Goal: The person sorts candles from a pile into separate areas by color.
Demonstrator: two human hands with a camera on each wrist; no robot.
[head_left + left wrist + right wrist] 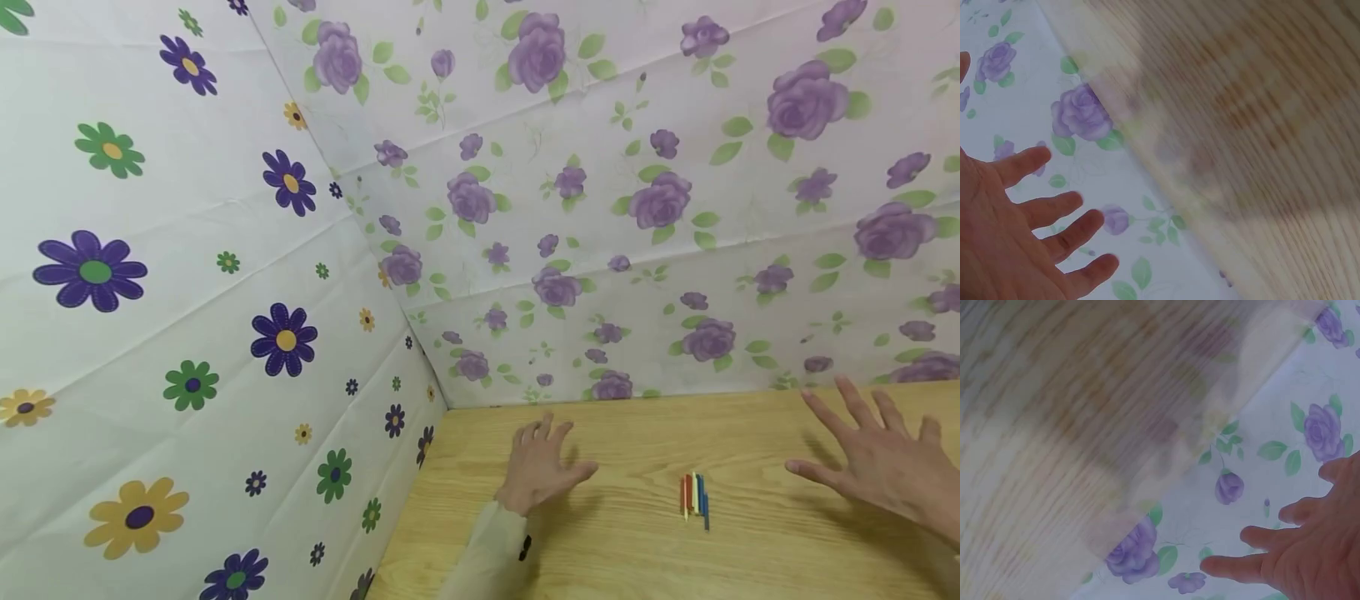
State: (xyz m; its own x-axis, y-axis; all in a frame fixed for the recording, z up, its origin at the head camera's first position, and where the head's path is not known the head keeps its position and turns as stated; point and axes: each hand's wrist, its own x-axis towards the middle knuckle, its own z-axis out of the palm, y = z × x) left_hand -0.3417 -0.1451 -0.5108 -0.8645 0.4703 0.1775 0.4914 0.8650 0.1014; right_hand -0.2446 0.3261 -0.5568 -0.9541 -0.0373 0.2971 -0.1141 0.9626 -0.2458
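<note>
A small bunch of thin coloured sticks (695, 497), red, cream and blue, lies side by side on the wooden table; they look like crayons or short pencils. To their left, my left hand (542, 468) hovers over the tabletop with its fingers spread and thumb pointing toward the sticks. My right hand (885, 458) is off to their right, palm down, fingers and thumb spread wide. Neither hand holds anything. Both wrist views show the extended fingers of the left hand (1041, 225) and right hand (1304, 534) against the flowered cloth.
The light wood-grain table (622, 550) meets a back wall hung with purple-rose cloth (555, 333). On the left stands another hanging cloth (225, 450) with purple, green and yellow daisies, along the table's left edge. A small black item (525, 547) sits at the left sleeve's cuff.
</note>
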